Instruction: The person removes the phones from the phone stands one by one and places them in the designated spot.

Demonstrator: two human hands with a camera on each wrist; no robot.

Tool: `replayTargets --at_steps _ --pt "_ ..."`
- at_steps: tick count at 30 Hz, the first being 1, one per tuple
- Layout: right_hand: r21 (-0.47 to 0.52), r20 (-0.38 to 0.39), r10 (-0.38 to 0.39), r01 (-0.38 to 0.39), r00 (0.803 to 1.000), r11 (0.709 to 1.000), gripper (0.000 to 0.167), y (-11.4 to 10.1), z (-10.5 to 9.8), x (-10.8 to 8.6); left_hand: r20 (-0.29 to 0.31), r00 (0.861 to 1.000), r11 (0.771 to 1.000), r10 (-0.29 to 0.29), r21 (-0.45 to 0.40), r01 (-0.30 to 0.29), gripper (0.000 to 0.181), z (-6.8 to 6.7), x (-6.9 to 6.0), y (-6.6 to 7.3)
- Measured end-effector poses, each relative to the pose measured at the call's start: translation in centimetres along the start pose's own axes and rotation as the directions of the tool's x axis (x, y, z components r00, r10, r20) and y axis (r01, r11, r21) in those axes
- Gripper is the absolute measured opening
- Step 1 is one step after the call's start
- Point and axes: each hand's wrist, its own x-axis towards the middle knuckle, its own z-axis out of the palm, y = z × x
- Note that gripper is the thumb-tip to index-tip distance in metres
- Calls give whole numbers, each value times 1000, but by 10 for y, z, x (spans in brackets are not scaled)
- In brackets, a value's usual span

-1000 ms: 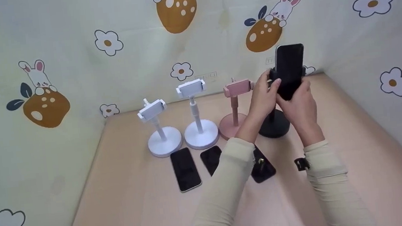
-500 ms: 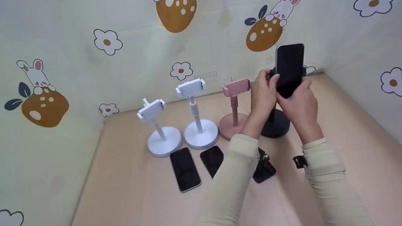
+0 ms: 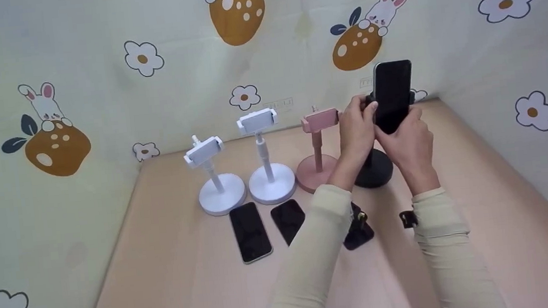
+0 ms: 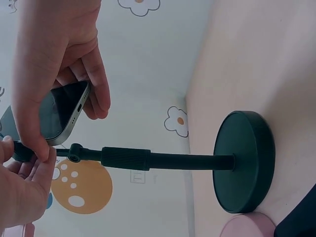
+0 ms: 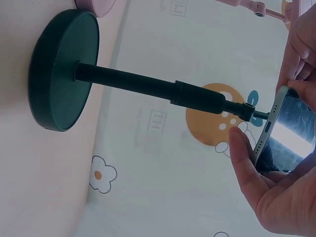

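Note:
A black smartphone (image 3: 392, 92) stands upright in front of the black phone stand (image 3: 376, 173), at its clamp (image 4: 22, 152). My right hand (image 3: 410, 148) grips the phone's lower part, thumb on the screen side and fingers around the edge. At the phone's left edge my left hand (image 3: 358, 131) pinches the clamp's side. The phone hides most of the clamp in the head view. In the left wrist view the stand's pole (image 4: 192, 161) and round base show plainly; the right wrist view shows the phone's bottom edge (image 5: 269, 126) between both hands.
A pink phone stand (image 3: 317, 142) and two white ones, left (image 3: 222, 194) and right (image 3: 273, 184), stand in a row leftward. Three dark phones, left (image 3: 251, 232), middle (image 3: 289, 219) and right (image 3: 359, 236), lie before them; my left sleeve covers parts. A patterned sheet (image 3: 295, 61) hangs behind.
My left hand has shifted slightly along the phone's left edge, and its forearm has moved a little right. The phone stays almost in place; the head view has shifted slightly.

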Motion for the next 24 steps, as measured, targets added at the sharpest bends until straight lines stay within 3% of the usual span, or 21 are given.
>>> replayTargets --at_steps 13,24 --pt "83 13 -9 8 1000 996 79 7 -5 0 15 1000 998 17 -61 -16 26 1 0 -3" --pt "176 143 -20 -6 990 984 73 3 -6 -7 38 999 999 -2 -48 4 27 -4 0 -3"
